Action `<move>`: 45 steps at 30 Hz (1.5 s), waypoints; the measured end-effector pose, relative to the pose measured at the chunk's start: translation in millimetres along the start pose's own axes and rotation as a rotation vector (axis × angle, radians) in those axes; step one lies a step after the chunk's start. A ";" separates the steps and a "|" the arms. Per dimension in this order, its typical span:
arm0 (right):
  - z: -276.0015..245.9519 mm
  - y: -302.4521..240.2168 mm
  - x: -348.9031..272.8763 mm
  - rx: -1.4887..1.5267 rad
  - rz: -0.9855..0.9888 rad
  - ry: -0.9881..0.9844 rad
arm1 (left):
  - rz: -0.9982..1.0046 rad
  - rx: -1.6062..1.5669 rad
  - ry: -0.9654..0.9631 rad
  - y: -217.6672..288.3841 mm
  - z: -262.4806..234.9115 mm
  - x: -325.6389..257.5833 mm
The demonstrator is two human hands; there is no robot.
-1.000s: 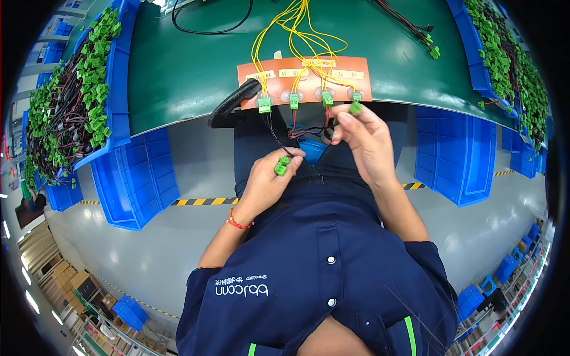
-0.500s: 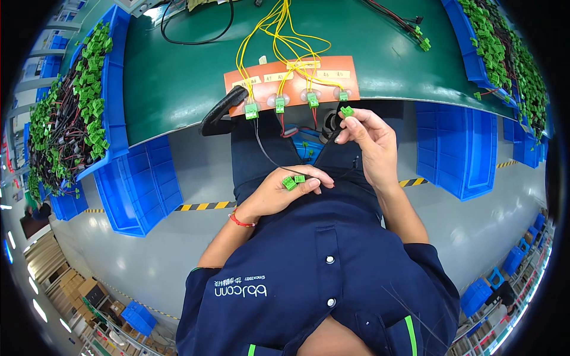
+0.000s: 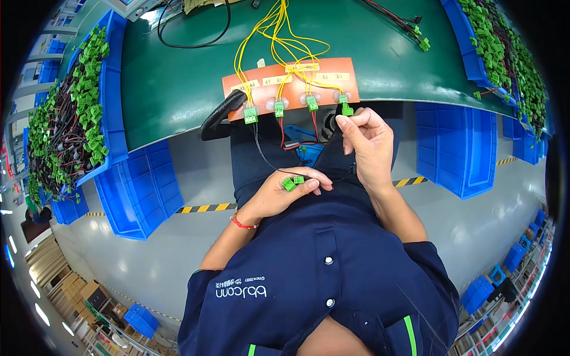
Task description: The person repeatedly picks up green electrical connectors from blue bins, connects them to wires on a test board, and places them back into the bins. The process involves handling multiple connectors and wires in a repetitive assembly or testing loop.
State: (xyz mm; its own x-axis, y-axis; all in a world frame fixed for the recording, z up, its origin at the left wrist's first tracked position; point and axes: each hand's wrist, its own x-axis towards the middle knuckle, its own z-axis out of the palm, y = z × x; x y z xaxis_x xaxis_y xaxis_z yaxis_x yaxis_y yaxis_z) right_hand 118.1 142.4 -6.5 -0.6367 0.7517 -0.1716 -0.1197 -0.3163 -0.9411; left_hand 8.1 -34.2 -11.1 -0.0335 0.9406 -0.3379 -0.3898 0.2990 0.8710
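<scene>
My right hand (image 3: 371,145) pinches a green terminal connector (image 3: 347,111) at the right end of an orange board (image 3: 231,86). That connector meets or nearly meets the rightmost green socket (image 3: 342,98); whether it is seated I cannot tell. In front of my shirt, my left hand (image 3: 285,193) is closed around two green connectors (image 3: 293,183) on dark wires. Three other connectors hang plugged along the board's near edge: a left one (image 3: 250,114) with black wires, a second (image 3: 279,108) and a third (image 3: 312,103) with red and black wires.
Yellow wires (image 3: 274,29) run from the board across the green table (image 3: 178,71). A black padded strip (image 3: 222,115) lies at its left end. Blue bins (image 3: 116,89) heaped with green-ended cables flank the table. A loose cable bundle (image 3: 409,26) lies at the back right.
My right hand has brought its connector slightly down and toward the rightmost socket, so they now overlap in view. My left hand has hardly moved.
</scene>
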 end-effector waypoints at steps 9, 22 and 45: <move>-3.8 -13.7 6.5 -0.418 -0.060 -0.077 | 0.107 0.082 -0.006 -4.1 -2.0 -0.3; -16.7 -14.1 -4.6 -0.396 -0.052 -0.030 | 0.111 0.117 -0.031 0.0 -4.7 0.4; 6.0 1.7 -8.7 0.246 0.174 -0.244 | 0.049 0.037 0.026 -6.3 6.7 -7.2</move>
State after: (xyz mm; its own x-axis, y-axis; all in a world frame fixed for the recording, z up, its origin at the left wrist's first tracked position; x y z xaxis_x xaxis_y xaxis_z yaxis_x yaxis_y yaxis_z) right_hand 118.8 131.9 -4.9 -0.8227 0.5241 -0.2204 -0.1539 -0.5786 -0.8010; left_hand 16.9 -41.7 -11.8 -0.0764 0.9499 -0.3030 -0.3525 0.2585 0.8994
